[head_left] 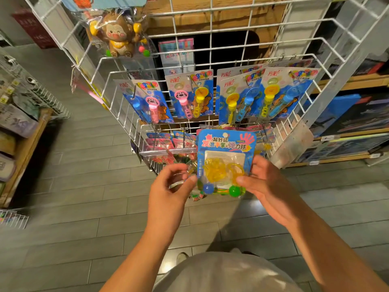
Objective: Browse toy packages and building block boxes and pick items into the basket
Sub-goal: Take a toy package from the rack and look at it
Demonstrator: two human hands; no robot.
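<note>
Step in hand, as I judge it: inspecting one carded toy before deciding whether it goes in the basket. No basket shows in the head view, so I cannot say where it sits.

Grip. My right hand pinches the blue blister card at its lower right edge, thumb across the front beside the green ball. My left hand is curled at the card's lower left corner, thumb tip touching near the blue ball; its fingers seem to hold a second, clear packet that is too blurred to identify.

Location. The card is held in the air in front of the lowest tier of the white wire rack, near that tier's front edge.

To do it well: keep the pinch on the stiff cardboard, not on the plastic bubble, which would probably dent. Hold the card face-on to read it. Free the left hand of the second packet before lowering anything.

Containers. The lowest tier holds more carded packs on hooks. The middle tier carries bubble wand cards along its front rail. The top left corner holds a bagged monkey toy.
</note>
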